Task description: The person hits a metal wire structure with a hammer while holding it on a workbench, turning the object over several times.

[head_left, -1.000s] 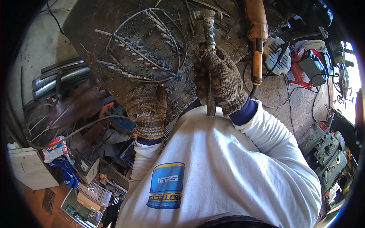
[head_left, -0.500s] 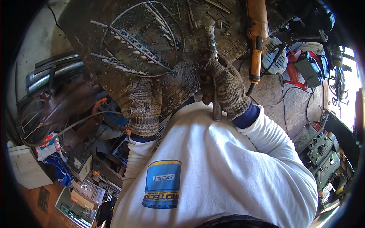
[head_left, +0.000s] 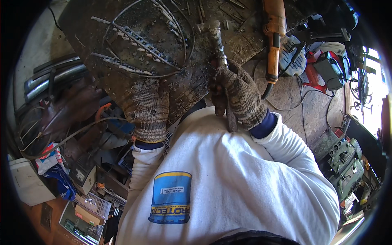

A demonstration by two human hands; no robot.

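Observation:
A round frame of thin metal rod, with rows of short rod pieces across it, lies on the dark, dirty metal tabletop. My left hand, in a brown knitted glove, rests against the frame's near side. Its fingers bend down out of sight, so I cannot see whether they grip the rod. In the same kind of glove, my right hand is closed round the shaft of a metal hammer. The hammer's head points away from me, right of the frame, and its handle end reaches back toward my shirt.
An orange corded power tool lies to the right of the hammer. Thin rods and grit are scattered on the tabletop. A red and grey machine sits farther right. Metal pipes and a hose are at the left.
The hammer's head has swung left, closer to the frame. The whole view has shifted slightly; my left hand stays beside the frame.

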